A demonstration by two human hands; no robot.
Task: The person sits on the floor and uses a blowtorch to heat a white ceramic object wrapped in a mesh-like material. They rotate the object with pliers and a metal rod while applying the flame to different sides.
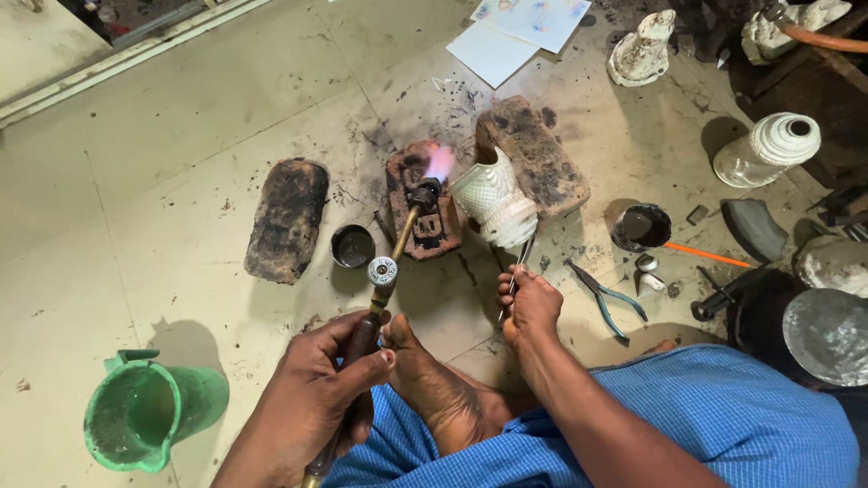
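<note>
My left hand (312, 398) grips a brass gas torch (384, 271) by its dark handle. Its nozzle (425, 192) throws a pink-blue flame (440, 163) over a charred brick (420, 203) on the floor. My right hand (529, 303) pinches thin metal tongs (517, 267) that reach toward a white ribbed mould (495, 201) leaning against another blackened brick (533, 154). My bare foot (434, 389) rests between the two hands, and blue cloth (723, 416) covers my lap.
A third charred brick (287, 217) lies left, a small dark cup (352, 245) beside the torch. A green jug (149, 411) stands lower left. Pliers (608, 298), a black crucible (642, 226), white moulds (767, 149), papers (515, 32) and a round metal lid (827, 334) sit right.
</note>
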